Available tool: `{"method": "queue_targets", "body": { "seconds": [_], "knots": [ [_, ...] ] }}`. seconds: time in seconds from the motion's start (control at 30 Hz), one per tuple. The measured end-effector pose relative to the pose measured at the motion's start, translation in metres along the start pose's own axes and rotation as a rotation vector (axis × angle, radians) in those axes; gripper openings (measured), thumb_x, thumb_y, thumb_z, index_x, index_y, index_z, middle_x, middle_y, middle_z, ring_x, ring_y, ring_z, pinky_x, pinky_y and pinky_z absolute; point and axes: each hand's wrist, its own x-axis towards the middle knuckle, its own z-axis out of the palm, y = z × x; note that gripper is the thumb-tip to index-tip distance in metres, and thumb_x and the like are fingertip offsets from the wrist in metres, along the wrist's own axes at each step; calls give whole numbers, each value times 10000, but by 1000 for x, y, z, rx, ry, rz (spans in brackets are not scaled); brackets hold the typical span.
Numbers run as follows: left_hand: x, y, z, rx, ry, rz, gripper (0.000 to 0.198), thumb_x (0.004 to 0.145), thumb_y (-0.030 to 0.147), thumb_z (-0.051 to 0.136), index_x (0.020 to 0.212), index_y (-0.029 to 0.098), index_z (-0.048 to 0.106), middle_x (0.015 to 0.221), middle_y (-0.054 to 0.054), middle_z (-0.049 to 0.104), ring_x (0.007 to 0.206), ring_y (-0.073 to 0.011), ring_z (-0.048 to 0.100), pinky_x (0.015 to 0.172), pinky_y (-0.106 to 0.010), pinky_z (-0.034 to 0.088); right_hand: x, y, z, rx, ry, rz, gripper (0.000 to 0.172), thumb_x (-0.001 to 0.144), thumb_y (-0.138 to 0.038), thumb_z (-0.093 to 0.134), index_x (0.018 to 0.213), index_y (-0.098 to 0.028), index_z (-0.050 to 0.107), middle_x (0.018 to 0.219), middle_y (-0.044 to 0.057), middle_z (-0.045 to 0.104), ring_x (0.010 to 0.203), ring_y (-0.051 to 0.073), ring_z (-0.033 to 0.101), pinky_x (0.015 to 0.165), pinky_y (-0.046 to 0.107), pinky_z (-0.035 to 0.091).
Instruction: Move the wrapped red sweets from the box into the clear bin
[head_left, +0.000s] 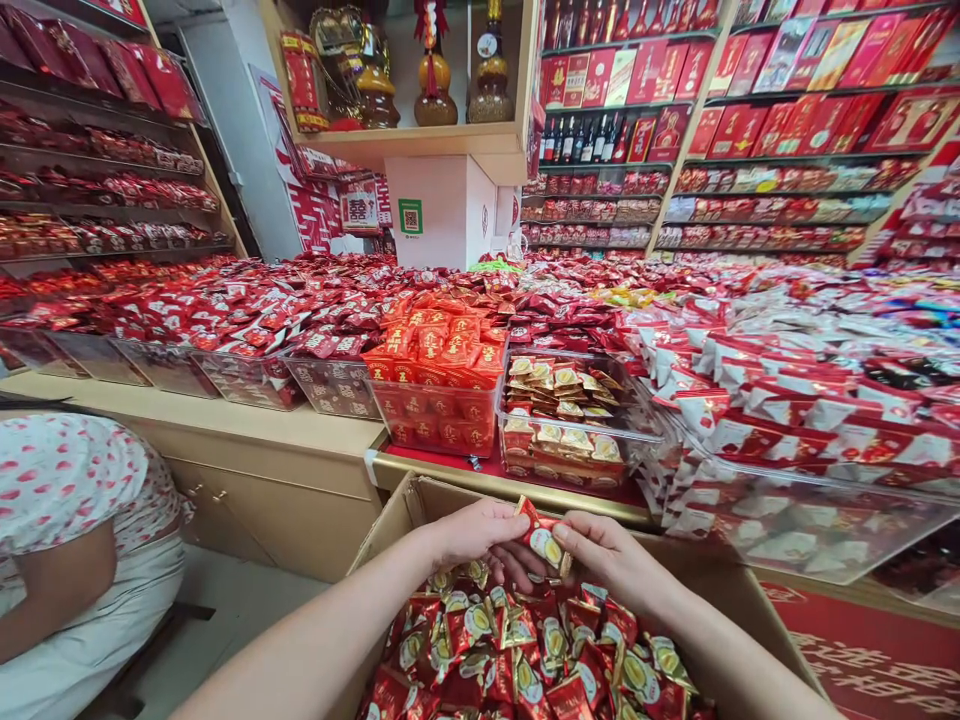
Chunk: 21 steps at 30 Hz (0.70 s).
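Observation:
Both of my hands meet over a cardboard box filled with loose wrapped candies in red and gold. Between them is one wrapped candy, red with gold ends and a yellow fruit picture on a pale patch. My left hand pinches its left end, the fingers curled underneath. At the right end, my right hand grips with thumb and fingers. Just behind the box stands a clear bin with similar gold and red candies lined up in rows.
Left of that bin is a clear bin of bright red packets. White and red packets heap up in a large bin at right. A seated person is at the left. Shelves of boxes and bottles line the back wall.

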Motion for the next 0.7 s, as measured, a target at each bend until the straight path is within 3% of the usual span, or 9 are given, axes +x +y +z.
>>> {"method": "queue_targets", "body": {
  "seconds": [0.07,0.17,0.27,0.47,0.57,0.7],
  "knots": [
    [1,1,0,-2,41,12,433,746,513,417,901,123,523,789,-106,636,514,-105,579,406,-154,298,1,0,0,-36,45,-42,347,774,-481,398,703,-148,469,616,-17,501,534,93,483,527,218,396],
    [2,3,2,26,147,47,453,735,552,396,871,133,502,714,-76,634,463,-93,559,383,-145,272,0,-4,2,-327,151,-171,343,805,-433,367,672,-152,512,585,-16,486,541,98,450,512,207,359],
    [2,6,6,82,203,93,417,702,534,467,840,141,496,665,-38,617,440,-82,539,380,-146,275,-3,-10,4,-553,169,-277,297,823,-366,367,730,-169,569,634,-7,538,586,107,458,544,207,345],
    [4,3,11,137,209,75,398,687,528,482,815,152,464,634,-11,587,460,-94,528,415,-179,324,-7,-14,9,-720,183,-280,276,829,-331,357,705,-174,548,661,11,554,605,121,472,564,220,348],
    [3,3,11,115,234,67,323,686,456,515,793,158,451,622,10,563,469,-85,502,442,-194,349,-9,-15,12,-694,149,-312,219,798,-348,421,732,-171,533,719,22,554,653,128,476,599,227,362],
    [2,2,11,153,231,105,218,630,225,575,800,155,458,620,47,497,523,-61,456,499,-187,354,-8,-11,15,-472,104,-266,275,817,-373,376,720,-160,521,709,24,551,638,116,479,590,220,384]
  ]
}}
